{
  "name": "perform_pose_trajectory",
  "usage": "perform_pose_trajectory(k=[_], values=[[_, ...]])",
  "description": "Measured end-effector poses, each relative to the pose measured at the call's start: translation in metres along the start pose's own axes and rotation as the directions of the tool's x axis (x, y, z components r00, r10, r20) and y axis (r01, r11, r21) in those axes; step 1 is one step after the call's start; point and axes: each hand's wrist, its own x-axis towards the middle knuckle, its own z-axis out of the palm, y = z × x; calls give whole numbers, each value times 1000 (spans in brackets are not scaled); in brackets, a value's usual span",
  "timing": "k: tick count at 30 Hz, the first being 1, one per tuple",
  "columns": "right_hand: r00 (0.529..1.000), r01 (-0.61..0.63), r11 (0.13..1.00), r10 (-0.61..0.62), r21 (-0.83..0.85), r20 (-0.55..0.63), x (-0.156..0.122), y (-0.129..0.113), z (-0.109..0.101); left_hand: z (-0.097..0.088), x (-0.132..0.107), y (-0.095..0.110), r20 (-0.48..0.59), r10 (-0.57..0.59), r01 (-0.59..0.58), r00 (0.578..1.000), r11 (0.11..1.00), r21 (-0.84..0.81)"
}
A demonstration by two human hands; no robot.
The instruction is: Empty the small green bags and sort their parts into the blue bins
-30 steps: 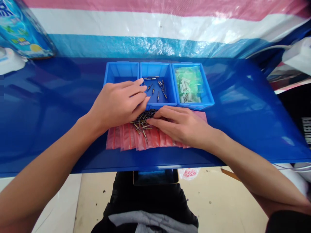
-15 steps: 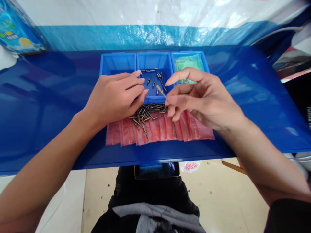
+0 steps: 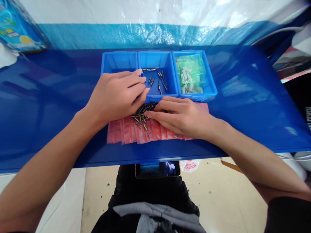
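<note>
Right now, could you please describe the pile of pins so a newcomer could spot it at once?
On the blue table, a fan of pink bags lies in front of the middle bin of three. The pile of pins sits on those bags, between the left hand and the right hand. Unlike the few loose pins inside that bin, it is one dense, dark heap.

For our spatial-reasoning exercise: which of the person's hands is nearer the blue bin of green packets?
Right. The right hand lies just in front of the green-packet bin; the left hand rests further left, by the leftmost bin.
</note>
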Motion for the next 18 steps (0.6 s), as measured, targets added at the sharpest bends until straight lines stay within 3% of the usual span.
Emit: perform_pose_trajectory(k=[4, 6, 8, 11, 13, 16, 18], values=[[990, -36, 999, 41, 40, -135, 4, -2, -6, -1, 1, -1, 4, 39, -39, 999, 998, 43], [968, -112, 978, 147, 174, -205, 6, -4, -14, -2, 2, -1, 16, 49, -50, 999, 997, 58], [932, -198, 901, 295, 386, -210, 8, -5, -21, -3, 1, -1, 17, 58, -59, 998, 997, 58], [857, -281, 643, 502, 713, -115, 10, -7, -27, -2, 0, -1, 3, 49, -49, 999, 998, 32], [786, -264, 504, 607, 822, -120, 12, -8, -26, -2, 0, 0, -3, 41, -41, 999, 999, 28], [661, -200, 501, 704, 842, -262, 14, -10, -23, -2, 0, 1, -18, 53, -52, 998, 997, 64], [627, -196, 560, 703, 805, -336, 14, -11, -23, -2, 1, 1, -41, 73, -69, 996, 993, 91]])
